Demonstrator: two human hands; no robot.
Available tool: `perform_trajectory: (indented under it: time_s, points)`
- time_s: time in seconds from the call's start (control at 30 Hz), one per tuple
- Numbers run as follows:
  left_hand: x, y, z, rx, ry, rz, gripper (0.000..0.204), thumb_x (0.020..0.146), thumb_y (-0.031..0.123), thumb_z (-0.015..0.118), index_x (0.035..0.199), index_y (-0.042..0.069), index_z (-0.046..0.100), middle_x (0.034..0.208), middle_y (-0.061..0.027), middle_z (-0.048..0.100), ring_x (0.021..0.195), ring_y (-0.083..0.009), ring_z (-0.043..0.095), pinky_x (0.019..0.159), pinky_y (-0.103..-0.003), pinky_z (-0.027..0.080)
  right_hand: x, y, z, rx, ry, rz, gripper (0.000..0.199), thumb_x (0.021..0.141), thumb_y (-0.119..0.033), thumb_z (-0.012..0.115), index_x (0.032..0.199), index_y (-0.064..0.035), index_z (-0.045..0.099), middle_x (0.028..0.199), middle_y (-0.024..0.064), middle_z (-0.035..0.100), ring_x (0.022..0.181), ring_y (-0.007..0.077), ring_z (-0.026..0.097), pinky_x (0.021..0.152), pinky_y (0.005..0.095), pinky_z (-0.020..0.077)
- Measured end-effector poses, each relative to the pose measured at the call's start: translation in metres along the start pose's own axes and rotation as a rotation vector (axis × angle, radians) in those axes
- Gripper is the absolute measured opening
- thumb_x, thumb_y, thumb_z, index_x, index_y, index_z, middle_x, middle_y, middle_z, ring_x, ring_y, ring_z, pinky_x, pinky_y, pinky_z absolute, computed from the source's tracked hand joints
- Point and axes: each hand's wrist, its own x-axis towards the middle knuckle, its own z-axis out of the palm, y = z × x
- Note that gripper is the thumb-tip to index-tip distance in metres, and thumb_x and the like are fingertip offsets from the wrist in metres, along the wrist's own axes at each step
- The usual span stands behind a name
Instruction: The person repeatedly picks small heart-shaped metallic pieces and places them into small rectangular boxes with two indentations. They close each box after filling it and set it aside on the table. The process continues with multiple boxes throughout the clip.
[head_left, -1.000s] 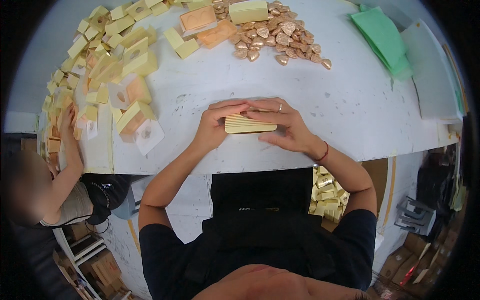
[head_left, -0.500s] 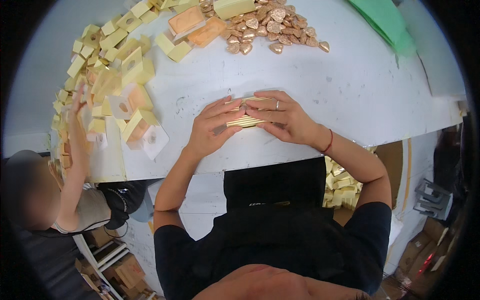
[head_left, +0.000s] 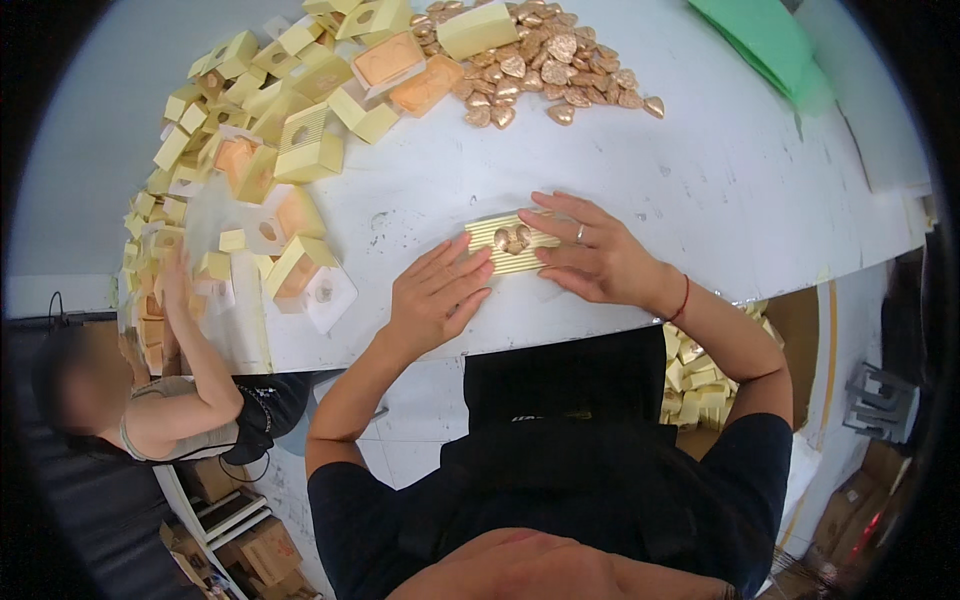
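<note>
On the white table in front of me lies a small cream-yellow box with a ribbed top. A shiny gold-brown piece with two rounded lobes sits at the middle of that top; whether it is one part or two hearts side by side, I cannot tell. My left hand is open, its outstretched fingertips at the box's left end. Over the right end, my right hand has its fingers apart, fingertips touching or just above the ribbed surface. Neither hand is wrapped around the box.
Gold heart-shaped pieces are heaped at the far middle. Many yellow boxes, some showing orange inside, cover the far left. A co-worker's hand is among them. Green material lies far right; a carton of yellow boxes stands below the table.
My hands have drawn apart from over the box, uncovering its ribbed top and the gold-brown piece. The whole view has shifted slightly. The co-worker's arm has lowered a little.
</note>
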Motion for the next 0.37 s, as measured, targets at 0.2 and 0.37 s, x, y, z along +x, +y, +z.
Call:
perform_trajectory:
  time_s: [0.2,0.37]
  points:
    - [-0.009,-0.013,0.023,-0.176,0.093,-0.072,0.006,0.081,0.004,0.076,0.086,0.006,0.073,0.106,-0.0070,0.075,0.109,-0.0244,0.070,0.078,-0.031,0.059,0.019,-0.012,0.015,-0.154,-0.143,0.077,0.054,0.083,-0.020,0.073,0.134,-0.0085,0.057,0.146,0.0127,0.051,0.124,0.0298,0.054,0.100,0.0436,0.0406]
    - [-0.009,-0.006,0.030,-0.410,0.148,-0.204,0.013,0.083,0.002,0.075,0.074,0.003,0.066,0.107,-0.0076,0.075,0.108,-0.0261,0.071,0.077,-0.030,0.058,0.015,-0.023,0.015,-0.305,-0.227,0.106,0.059,0.084,-0.022,0.071,0.140,-0.0091,0.053,0.148,0.0156,0.048,0.128,0.0292,0.050,0.101,0.0438,0.0381]
